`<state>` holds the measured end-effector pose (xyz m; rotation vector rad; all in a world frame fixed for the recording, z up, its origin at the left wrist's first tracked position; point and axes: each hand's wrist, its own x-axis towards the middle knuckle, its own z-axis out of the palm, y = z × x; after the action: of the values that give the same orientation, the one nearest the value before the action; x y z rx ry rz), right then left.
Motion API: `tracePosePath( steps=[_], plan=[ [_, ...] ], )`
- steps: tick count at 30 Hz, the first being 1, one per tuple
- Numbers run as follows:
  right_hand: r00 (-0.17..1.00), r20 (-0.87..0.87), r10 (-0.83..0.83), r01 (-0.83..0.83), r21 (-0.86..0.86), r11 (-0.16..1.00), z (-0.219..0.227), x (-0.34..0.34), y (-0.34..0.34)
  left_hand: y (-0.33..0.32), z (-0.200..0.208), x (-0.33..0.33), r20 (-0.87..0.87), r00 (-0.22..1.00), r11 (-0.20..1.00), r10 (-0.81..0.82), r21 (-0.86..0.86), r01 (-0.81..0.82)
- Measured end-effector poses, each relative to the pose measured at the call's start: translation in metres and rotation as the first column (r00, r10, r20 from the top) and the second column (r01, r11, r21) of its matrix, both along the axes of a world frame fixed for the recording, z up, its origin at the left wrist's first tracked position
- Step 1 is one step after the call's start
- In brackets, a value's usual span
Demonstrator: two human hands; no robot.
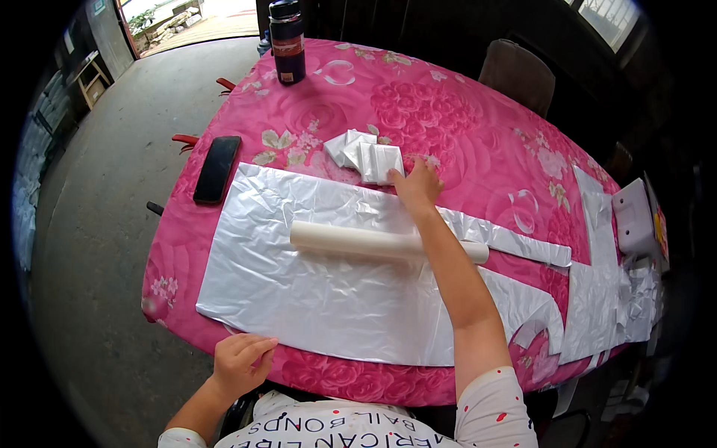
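Fingers (398, 180) of the right hand (420, 188) touch 1 folded white packet (380, 162).

Shirt front (351, 425), bottom edge: clearest text I get. Dark Latin capitals on white cloth, two rows, upside down in my feed, bending with the fabric; legible in part, lower row running into the frame edge. Dark bottle (287, 63), far end of the tabletop (328, 56): reddish band (288, 47) around its middle, pale marks on it, too small for me to read. Upright packet (661, 228), right side: yellow and red patches, maybe print, I can't resolve it. Small teal patch (98, 7) on the wall, upper left: could be a sign, too blurred for me to tell.
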<state>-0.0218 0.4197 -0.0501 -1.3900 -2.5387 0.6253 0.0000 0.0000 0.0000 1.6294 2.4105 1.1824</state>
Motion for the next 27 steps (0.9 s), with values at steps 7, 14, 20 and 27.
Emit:
tracePosePath(
  steps=[7,14,20,27],
  plan=[
    [0.811,-0.412,0.416,-0.456,0.003,0.89,0.02,0.107,-0.039,0.012,-0.002,0.007,0.061,0.995,0.997,-0.077,-0.012,0.078],
    [0.856,-0.01,0.516,-0.492,0.285,0.822,0.018,0.24,-0.053,0.069,-0.012,0.028,0.129,0.888,0.871,-0.442,-0.177,0.459],
    [0.88,-0.159,0.448,-0.463,-0.081,0.882,0.027,0.281,-0.163,0.133,-0.03,0.064,0.203,0.881,0.867,-0.427,-0.184,0.463],
    [0.867,-0.028,0.498,-0.492,0.116,0.863,-0.014,0.31,-0.133,0.176,-0.047,0.093,-0.033,0.872,0.841,-0.489,-0.285,0.461]
  ],
)
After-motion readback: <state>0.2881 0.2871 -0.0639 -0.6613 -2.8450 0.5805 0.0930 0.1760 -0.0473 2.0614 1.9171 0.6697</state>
